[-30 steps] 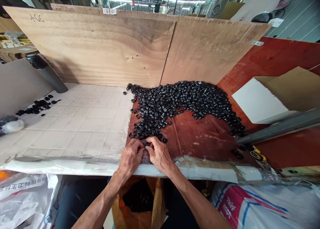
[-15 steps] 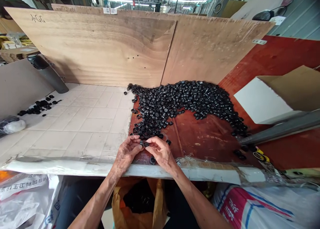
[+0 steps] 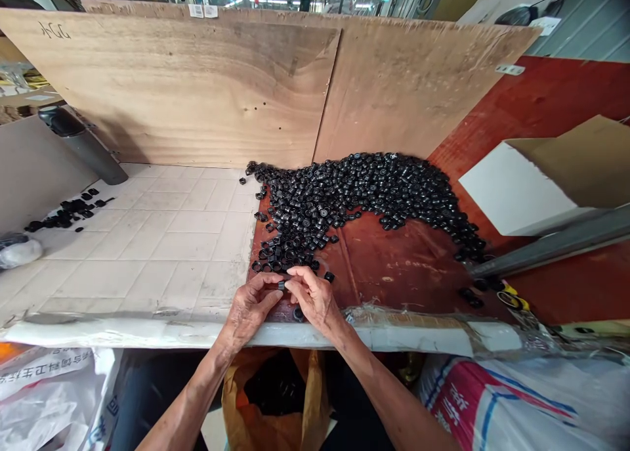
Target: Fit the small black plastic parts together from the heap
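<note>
Near the table's front edge, my left hand (image 3: pixel 250 308) pinches a small black plastic cap (image 3: pixel 281 285) between thumb and fingertips. My right hand (image 3: pixel 315 301) is closed from the other side, its thumb and fingertips pressed at the same piece; whether a second part sits inside them is hidden. Just beyond my fingers spreads a large heap of black caps (image 3: pixel 354 182), several with their hollow ends showing. A loose cap (image 3: pixel 298 314) lies below my right hand, another (image 3: pixel 329 276) to its right.
A plywood board (image 3: pixel 207 90) stands behind the heap. At left are a dark bottle (image 3: pixel 91 149) and scattered black pieces (image 3: pixel 69 213). To the right are a white carton (image 3: pixel 516 188), a grey metal bar (image 3: pixel 551 242) and yellow-handled scissors (image 3: pixel 514 300). Below the edge hangs an open brown bag (image 3: pixel 231 398).
Half a second ago each hand held a small black piece, side by side. Now the fingertips meet around what looks like one piece. The view has shifted slightly.
</note>
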Motion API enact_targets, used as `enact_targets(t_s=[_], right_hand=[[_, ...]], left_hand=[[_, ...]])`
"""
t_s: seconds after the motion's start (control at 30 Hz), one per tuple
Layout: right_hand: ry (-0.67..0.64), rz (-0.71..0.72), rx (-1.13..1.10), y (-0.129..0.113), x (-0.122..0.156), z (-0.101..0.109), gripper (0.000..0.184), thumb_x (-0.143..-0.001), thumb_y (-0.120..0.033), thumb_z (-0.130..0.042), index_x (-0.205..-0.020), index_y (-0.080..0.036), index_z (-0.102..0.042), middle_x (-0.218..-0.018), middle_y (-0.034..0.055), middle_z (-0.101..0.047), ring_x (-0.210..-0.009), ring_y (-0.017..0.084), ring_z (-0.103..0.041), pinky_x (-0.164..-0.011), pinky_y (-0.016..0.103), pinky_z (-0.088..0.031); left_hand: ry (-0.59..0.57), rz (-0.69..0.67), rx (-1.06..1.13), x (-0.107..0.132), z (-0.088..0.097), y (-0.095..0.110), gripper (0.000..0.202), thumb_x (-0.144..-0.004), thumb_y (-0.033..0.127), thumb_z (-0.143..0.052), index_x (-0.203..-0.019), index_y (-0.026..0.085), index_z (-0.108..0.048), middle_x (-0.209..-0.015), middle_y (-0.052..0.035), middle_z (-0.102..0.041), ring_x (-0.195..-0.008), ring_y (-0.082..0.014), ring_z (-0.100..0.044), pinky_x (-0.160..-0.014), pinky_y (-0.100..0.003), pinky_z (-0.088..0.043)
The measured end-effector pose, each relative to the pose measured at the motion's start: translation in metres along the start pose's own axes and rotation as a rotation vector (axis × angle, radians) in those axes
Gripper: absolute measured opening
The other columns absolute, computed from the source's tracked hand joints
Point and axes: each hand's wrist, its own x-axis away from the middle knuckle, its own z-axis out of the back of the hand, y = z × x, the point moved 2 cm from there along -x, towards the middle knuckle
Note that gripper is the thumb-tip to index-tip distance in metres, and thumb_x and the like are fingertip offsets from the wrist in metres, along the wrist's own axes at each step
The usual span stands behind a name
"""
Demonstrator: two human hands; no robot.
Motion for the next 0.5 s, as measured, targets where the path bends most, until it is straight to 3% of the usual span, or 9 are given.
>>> enact_targets(t_s=[0.13, 0.33, 0.5], right_hand=[[-0.033, 0.031, 0.042, -0.0085, 0.0016, 0.0014, 0.018, -0.098, -0.03, -0.062, -0.113, -0.022, -0.066, -0.089, 0.0033, -0.072, -0.066, 0.016, -0.069, -0.062, 0.024, -0.057], [-0.005, -0.002, 0.05, -0.0105, -0.0004, 0.0027, 0.008, -0.092, -0.029, -0.07, -0.092, -0.021, -0.068, -0.075, 0.0001, -0.067, -0.062, 0.015, -0.063, -0.058, 0.023, -0.053], [0.013, 0.032, -0.009, -0.0086, -0.0012, 0.0026, 0.015, -0.093, -0.028, -0.068, -0.107, -0.022, -0.069, -0.09, 0.0035, -0.071, -0.071, 0.017, -0.067, -0.066, 0.026, -0.057]], left_hand=[[0.001, -0.011, 0.003, 0.0008, -0.0005, -0.0007, 0.028, -0.089, 0.038, -0.073, -0.11, 0.02, -0.072, -0.11, -0.0061, -0.078, -0.1, -0.0212, -0.074, -0.094, -0.036, -0.061], [-0.011, -0.036, -0.029, 0.0018, -0.002, 0.001, 0.028, -0.091, 0.04, -0.072, -0.11, 0.02, -0.071, -0.115, -0.0067, -0.077, -0.103, -0.0217, -0.074, -0.096, -0.036, -0.061], [-0.008, -0.048, -0.043, 0.0011, -0.0008, -0.001, 0.025, -0.092, 0.036, -0.07, -0.111, 0.021, -0.072, -0.115, -0.0056, -0.076, -0.103, -0.0206, -0.073, -0.096, -0.034, -0.06]])
